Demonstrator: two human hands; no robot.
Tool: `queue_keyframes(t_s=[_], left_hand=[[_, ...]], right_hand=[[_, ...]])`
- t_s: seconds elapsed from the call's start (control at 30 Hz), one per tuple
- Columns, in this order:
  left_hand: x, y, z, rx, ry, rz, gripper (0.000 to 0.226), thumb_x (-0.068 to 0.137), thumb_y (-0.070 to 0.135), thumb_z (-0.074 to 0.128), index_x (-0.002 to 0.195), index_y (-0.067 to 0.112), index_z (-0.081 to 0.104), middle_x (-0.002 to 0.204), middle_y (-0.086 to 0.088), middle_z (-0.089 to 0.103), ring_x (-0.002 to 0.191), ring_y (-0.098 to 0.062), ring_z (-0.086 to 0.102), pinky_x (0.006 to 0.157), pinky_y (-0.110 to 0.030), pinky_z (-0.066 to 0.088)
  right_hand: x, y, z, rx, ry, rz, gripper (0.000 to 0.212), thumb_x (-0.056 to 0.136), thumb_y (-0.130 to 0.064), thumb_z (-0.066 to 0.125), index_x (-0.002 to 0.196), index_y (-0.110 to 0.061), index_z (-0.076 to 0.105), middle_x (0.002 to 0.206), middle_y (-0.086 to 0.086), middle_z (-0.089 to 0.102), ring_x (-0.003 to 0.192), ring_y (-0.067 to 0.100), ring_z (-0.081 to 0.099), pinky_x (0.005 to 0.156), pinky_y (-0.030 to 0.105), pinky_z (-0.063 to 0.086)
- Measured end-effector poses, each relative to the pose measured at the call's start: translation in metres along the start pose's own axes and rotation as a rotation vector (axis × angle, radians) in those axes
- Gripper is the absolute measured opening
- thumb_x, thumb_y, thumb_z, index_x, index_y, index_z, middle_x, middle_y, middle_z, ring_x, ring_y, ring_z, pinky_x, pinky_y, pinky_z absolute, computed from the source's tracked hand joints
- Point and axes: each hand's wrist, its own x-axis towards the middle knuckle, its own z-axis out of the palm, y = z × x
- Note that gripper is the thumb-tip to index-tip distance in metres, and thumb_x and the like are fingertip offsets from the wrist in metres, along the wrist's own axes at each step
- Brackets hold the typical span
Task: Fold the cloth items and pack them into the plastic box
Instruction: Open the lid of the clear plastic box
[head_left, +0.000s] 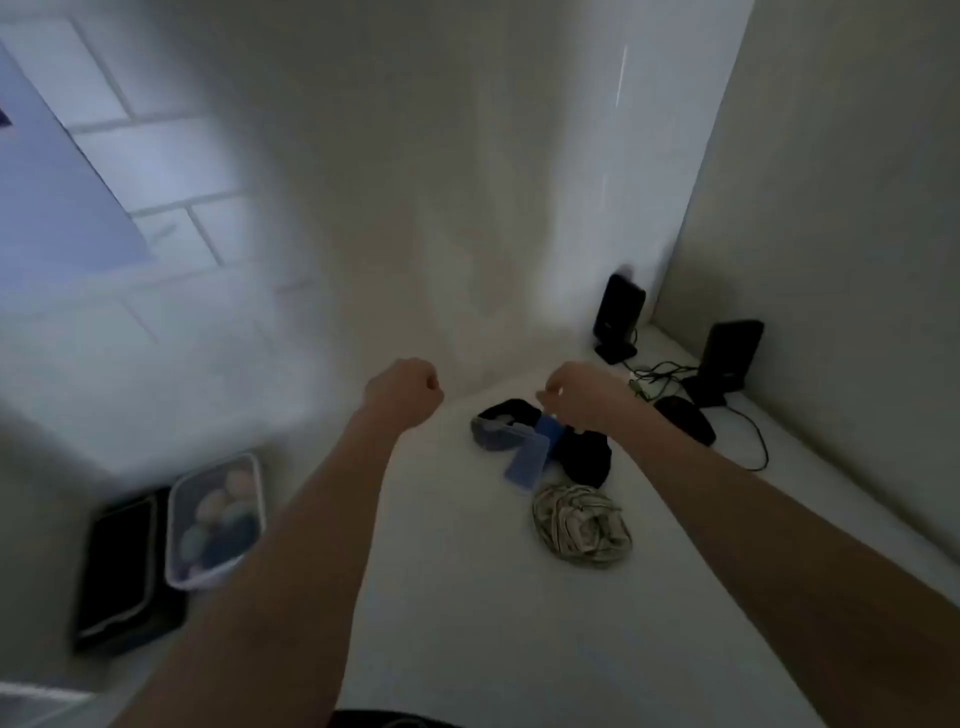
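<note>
At the lower left of the frame sits a clear plastic box (215, 519) with a few pale rounded bundles already inside, touching a dark flat case (122, 566) on its left. Toward the centre, the left hand (402, 392) hangs over bare white surface (467, 597), curled into a fist around nothing I can see. Right of centre lie a dark cloth pile (584, 457) with a blue piece (530, 462) on it, and below it a crumpled patterned cloth (582, 525). The right hand (582, 392) hovers above the dark pile; blur hides whether its fingers pinch anything. Packing looks partly done. Next, I'd guess, one loose piece must be picked up and spread flat for folding.
</note>
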Motion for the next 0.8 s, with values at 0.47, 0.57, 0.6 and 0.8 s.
queue_keyframes(t_s=[0.47, 0.57, 0.6, 0.8], left_hand=[[0.0, -0.097, 0.122, -0.757, -0.28, -0.407, 0.029, 0.08, 0.032, 0.066, 0.099, 0.01, 0.062, 0.107, -0.015, 0.063, 0.098, -0.029, 0.057, 0.081, -0.034, 0.045], [0.009, -0.116, 0.13, -1.045, -0.399, -0.415, 0.02, 0.086, 0.027, 0.058, 0.091, 0.01, 0.067, 0.089, -0.008, 0.07, 0.079, -0.02, 0.065, 0.058, -0.025, 0.052], [0.011, -0.12, 0.134, -1.091, -0.425, -0.399, 0.024, 0.087, 0.028, 0.056, 0.093, 0.008, 0.068, 0.083, -0.004, 0.073, 0.074, -0.017, 0.068, 0.053, -0.024, 0.053], [0.028, -0.138, 0.164, -1.045, -0.186, -0.183, 0.025, 0.085, 0.028, 0.057, 0.069, 0.022, 0.076, 0.073, 0.002, 0.075, 0.072, -0.02, 0.064, 0.069, -0.031, 0.048]], right_hand=[[-0.008, 0.031, 0.161, 0.47, -0.167, 0.201, 0.017, 0.094, -0.027, 0.045, 0.102, -0.017, 0.034, 0.083, 0.008, 0.057, 0.052, 0.019, 0.061, 0.038, 0.025, 0.045], [-0.009, 0.035, 0.175, 0.51, -0.102, 0.154, 0.018, 0.094, -0.024, 0.045, 0.105, -0.017, 0.032, 0.075, 0.003, 0.052, 0.057, 0.02, 0.062, 0.038, 0.026, 0.047], [-0.01, 0.035, 0.179, 0.514, -0.077, 0.127, 0.018, 0.094, -0.024, 0.046, 0.105, -0.017, 0.033, 0.074, 0.006, 0.053, 0.06, 0.024, 0.063, 0.041, 0.03, 0.05], [-0.014, 0.042, 0.207, 0.278, 0.225, -0.098, 0.034, 0.092, -0.028, 0.048, 0.116, -0.007, 0.036, 0.061, 0.0, 0.044, 0.053, 0.013, 0.047, 0.048, 0.03, 0.038]])
